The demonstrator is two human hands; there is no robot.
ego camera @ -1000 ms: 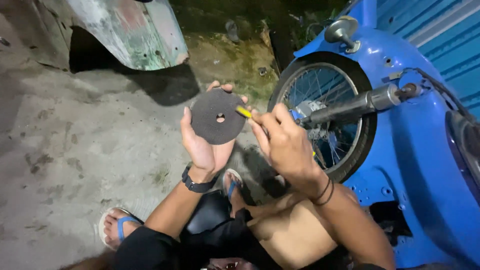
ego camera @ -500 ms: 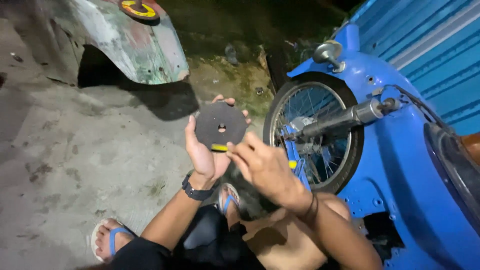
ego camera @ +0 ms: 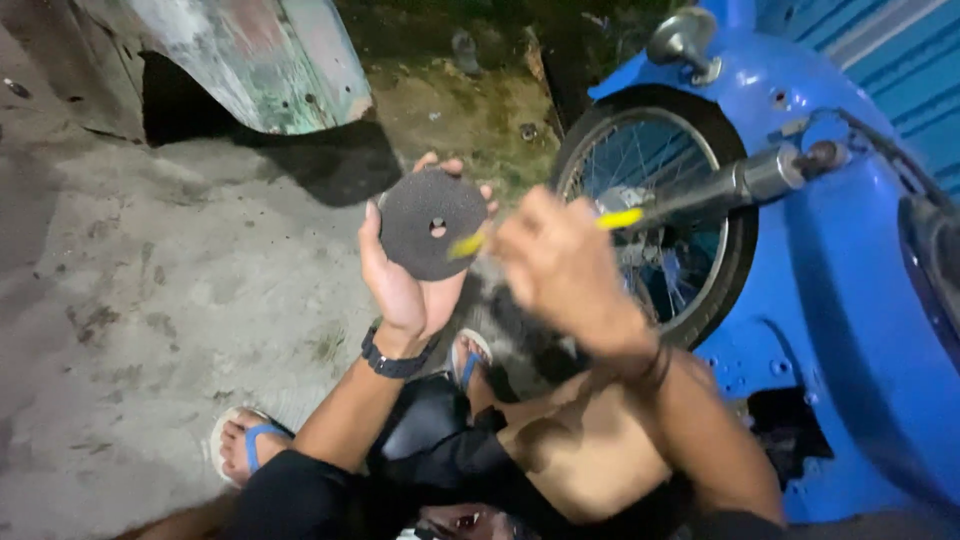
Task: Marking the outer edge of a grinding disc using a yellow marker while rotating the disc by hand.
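Note:
My left hand (ego camera: 400, 285) holds up a round dark grey disc (ego camera: 425, 222) with a small hole in its middle, fingers curled round its edge. A black watch sits on that wrist. My right hand (ego camera: 565, 265), blurred by motion, grips a thin yellow tool (ego camera: 468, 243) whose tip touches the disc's right lower edge; the tool's other yellow end shows past my knuckles. Both hands are raised in front of a blue scooter's spoked front wheel (ego camera: 655, 200).
The blue scooter body (ego camera: 860, 330) fills the right side, with a grey handlebar grip (ego camera: 740, 185) sticking out over the wheel. A worn greenish metal panel (ego camera: 250, 60) stands at the back left. Concrete floor (ego camera: 150, 300) lies left; my sandalled foot (ego camera: 245, 440) rests on it.
The yellow tool has shifted from the disc's lower edge to its right side. My right hand moved right and is now blurred. The view has tilted slightly down.

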